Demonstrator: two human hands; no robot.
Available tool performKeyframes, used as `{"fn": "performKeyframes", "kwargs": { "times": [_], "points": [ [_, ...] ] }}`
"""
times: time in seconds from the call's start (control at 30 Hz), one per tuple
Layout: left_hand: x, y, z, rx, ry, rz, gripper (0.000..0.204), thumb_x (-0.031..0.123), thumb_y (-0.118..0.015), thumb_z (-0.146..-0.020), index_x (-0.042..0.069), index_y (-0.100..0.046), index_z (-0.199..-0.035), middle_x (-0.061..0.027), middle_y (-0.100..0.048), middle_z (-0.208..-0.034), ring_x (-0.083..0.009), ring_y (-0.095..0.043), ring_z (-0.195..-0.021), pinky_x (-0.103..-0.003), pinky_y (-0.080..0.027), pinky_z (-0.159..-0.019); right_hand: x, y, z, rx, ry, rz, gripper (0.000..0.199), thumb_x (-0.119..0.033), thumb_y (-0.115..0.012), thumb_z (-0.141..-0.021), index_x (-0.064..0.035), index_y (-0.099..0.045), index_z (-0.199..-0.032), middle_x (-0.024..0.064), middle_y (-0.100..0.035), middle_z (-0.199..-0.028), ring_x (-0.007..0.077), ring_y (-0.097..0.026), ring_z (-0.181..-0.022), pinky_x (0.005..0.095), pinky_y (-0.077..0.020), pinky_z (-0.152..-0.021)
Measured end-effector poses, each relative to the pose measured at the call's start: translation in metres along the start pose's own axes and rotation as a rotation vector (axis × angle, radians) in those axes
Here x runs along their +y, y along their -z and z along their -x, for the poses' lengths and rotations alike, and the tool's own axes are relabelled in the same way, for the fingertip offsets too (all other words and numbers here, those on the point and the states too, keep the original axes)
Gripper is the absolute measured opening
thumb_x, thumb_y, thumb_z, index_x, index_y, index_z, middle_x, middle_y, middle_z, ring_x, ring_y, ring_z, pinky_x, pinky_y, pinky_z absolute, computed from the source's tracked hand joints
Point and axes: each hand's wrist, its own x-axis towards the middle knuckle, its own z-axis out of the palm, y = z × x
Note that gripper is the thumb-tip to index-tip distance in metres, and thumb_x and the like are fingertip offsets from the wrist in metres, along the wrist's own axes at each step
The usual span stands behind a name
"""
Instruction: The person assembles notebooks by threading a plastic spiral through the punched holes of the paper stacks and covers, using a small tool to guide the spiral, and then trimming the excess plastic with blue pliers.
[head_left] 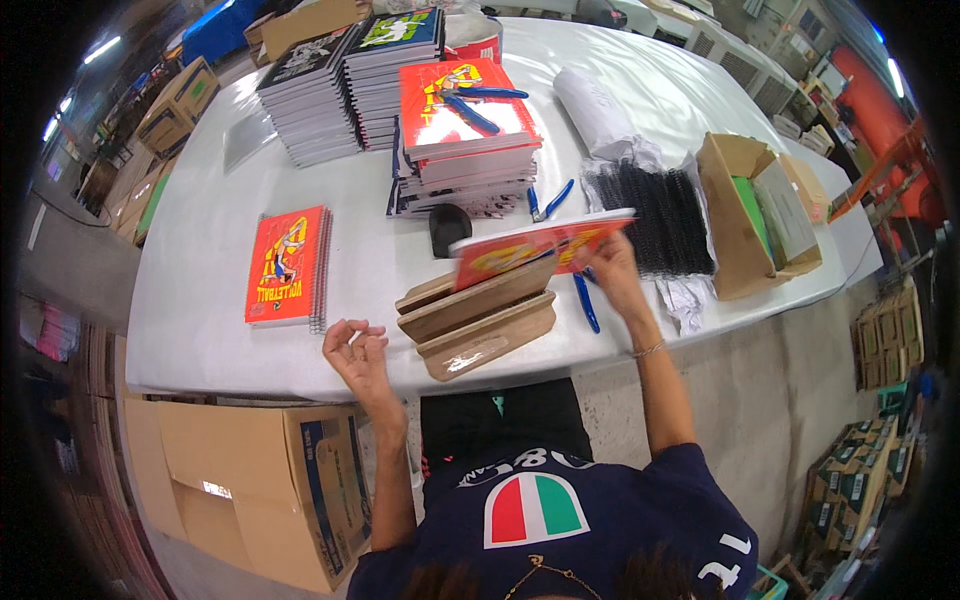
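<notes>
Holding red notebook (540,245) in right hand (612,272) over wooden jig (478,318) | left hand (355,350) loosely curled, empty

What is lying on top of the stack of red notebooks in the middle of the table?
Blue-handled pliers lie on the top cover of the red notebook stack. The covers of the notebooks lower in the stack are hidden; only their edges show.

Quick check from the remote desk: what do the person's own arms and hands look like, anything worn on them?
Both forearms are bare, with no gloves on the left hand or the right hand. A thin silver-coloured bracelet circles the right wrist. Short dark navy sleeves cover the upper arms; the right sleeve carries white printed characters. No watch or rings can be made out.
</notes>
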Motion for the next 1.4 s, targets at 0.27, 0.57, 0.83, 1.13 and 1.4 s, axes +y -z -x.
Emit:
{"fn": "performKeyframes", "kwargs": {
  "times": [0.27, 0.57, 0.83, 1.13, 1.4],
  "points": [
    [-0.019, 0.008, -0.030, -0.373, 0.114, -0.196, 0.062, 0.005, -0.075, -0.080, 0.002, -0.046, -0.134, -0.0110, -0.050, -0.132, -0.0200, -0.048, -0.121, -0.031, -0.036, -0.104, -0.013, -0.041, 0.030, -0.131, 0.276, 0.977, 0.085, 0.014, -0.044, -0.063, -0.0036, -0.035, -0.146, 0.0278, -0.035, -0.142, 0.0459, -0.031, -0.136, 0.0483, -0.0215, -0.116],
    [0.000, 0.011, -0.080, -0.417, -0.063, -0.107, 0.075, 0.011, -0.072, -0.084, 0.007, -0.033, -0.148, -0.0101, -0.052, -0.129, -0.0175, -0.048, -0.120, -0.032, -0.038, -0.101, -0.021, 0.108, 0.035, 0.822, 0.081, 1.404, 0.041, -0.021, -0.070, -0.085, -0.0048, -0.056, -0.120, 0.0229, -0.054, -0.110, 0.0416, -0.049, -0.106, 0.0491, -0.0419, -0.089],
    [0.020, -0.023, -0.071, -0.143, 0.084, -0.033, 0.045, 0.039, -0.037, -0.105, 0.001, -0.053, -0.124, -0.0091, -0.056, -0.106, -0.0182, -0.051, -0.105, -0.033, -0.035, -0.098, -0.023, 0.135, 0.036, 0.836, -0.123, 1.028, 0.024, -0.020, -0.075, -0.081, 0.0011, -0.071, -0.091, 0.0172, -0.068, -0.087, 0.0298, -0.066, -0.081, 0.0395, -0.0502, -0.078],
    [0.008, -0.030, -0.070, -0.046, -0.024, -0.203, 0.046, 0.042, -0.034, -0.104, 0.004, -0.058, -0.114, -0.0065, -0.057, -0.099, -0.0160, -0.050, -0.097, -0.032, -0.035, -0.091, -0.042, 0.125, 0.027, 1.029, 0.221, 0.656, 0.023, -0.018, -0.069, -0.090, 0.0015, -0.071, -0.101, 0.0075, -0.069, -0.090, 0.0144, -0.062, -0.078, 0.0280, -0.0494, -0.072],
    [0.023, -0.044, -0.056, 0.106, -0.277, -0.368, 0.044, 0.034, -0.041, -0.103, -0.001, -0.053, -0.127, -0.0168, -0.052, -0.124, -0.0290, -0.046, -0.120, -0.041, -0.028, -0.108, -0.084, 0.088, 0.029, 0.644, 0.474, -0.284, 0.023, -0.010, -0.063, -0.095, -0.0021, -0.061, -0.117, 0.0024, -0.062, -0.098, 0.0100, -0.059, -0.084, 0.0250, -0.0515, -0.077]
  ]
}}
